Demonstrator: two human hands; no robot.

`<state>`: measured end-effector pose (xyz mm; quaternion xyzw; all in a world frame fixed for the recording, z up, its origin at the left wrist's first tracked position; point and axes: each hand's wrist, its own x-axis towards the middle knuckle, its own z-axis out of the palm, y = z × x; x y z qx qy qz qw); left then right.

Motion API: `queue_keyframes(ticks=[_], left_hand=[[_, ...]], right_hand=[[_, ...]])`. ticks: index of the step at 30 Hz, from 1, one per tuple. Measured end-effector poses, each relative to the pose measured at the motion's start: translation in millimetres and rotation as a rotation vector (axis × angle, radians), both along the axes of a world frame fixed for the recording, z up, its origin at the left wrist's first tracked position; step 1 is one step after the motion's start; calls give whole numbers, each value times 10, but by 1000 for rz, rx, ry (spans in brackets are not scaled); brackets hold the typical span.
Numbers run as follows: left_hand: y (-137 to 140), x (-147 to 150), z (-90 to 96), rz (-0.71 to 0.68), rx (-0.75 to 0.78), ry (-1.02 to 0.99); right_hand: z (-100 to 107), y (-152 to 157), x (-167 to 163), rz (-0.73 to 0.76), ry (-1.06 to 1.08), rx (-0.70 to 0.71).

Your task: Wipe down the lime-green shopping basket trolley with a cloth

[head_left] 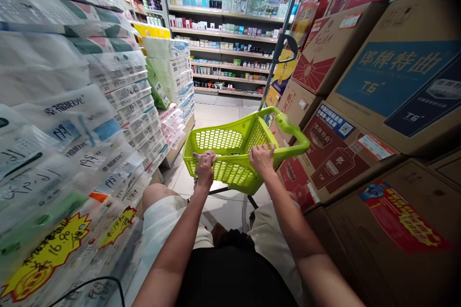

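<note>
A lime-green shopping cart (pixel 234 172) with perforated basket walls stands sideways before me in the aisle. My left hand (pixel 205 168) is closed at the basket's near rim, toward its left end. A small crumpled greyish-pink cloth (pixel 211 155) shows at its fingers; most of it is hidden. My right hand (pixel 262 158) has its fingers bent over the near rim, close to the cart's handle (pixel 300 141). The handle rises at the right end. Inside the basket I see no goods.
Stacked tissue packs (pixel 122 86) crowd the left side, with yellow price signs (pixel 50 254) in front. Cardboard cartons (pixel 360 153) are piled on the right. A metal pole (pixel 281 43) with a dark grip rises behind the cart. Shelves of small boxes (pixel 223 48) line the back.
</note>
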<state>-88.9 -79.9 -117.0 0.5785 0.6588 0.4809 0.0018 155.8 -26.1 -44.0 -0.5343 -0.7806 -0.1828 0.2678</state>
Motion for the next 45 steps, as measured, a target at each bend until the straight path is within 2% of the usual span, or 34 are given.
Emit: queue_keyframes(ticks=[2,4,6,9,12,15,19,21,25,28,31,34,36,38,41,45], left_hand=[[9,172,-7,-76,9,36],[1,183,-18,-116,22,59],[-24,54,-42,-106,44,57],[-76,-216,-101,-8,95,-3],[-131,-338,-189,108,127,-101],[-215,-265,-317,169,156,-196],[-359,-96,-505,113,193,-260],[-391,-64,-551,95,208,-266],[-284,-188,-437,82,184,-282],[-176,-414,-201,184,114,-344],[-219,-645,38,302,95,-416],[-364,-762,164,172,90,-531],[-421,-753,159,32,46,-621],[-401,-698,97,-40,-45,-701],[-270,-592,-34,44,-116,-727],[-164,-435,-167,209,-10,-528]], right_hand=[[-116,5,-202,99,10,-104],[-241,19,-315,125,37,-154],[-342,62,-307,133,57,-157],[-418,179,-161,146,83,-179],[-426,304,-30,154,130,-244],[-393,375,29,143,165,-288],[-319,350,-8,88,136,-290],[-302,288,-113,120,102,-283],[-369,116,-423,285,59,-328],[-463,30,-549,261,109,-306],[-517,7,-527,236,136,-272],[-517,4,-463,235,136,-265],[-507,-1,-439,231,141,-264],[-503,-8,-435,225,143,-261],[-516,-13,-445,225,134,-245],[-538,-21,-450,232,131,-207]])
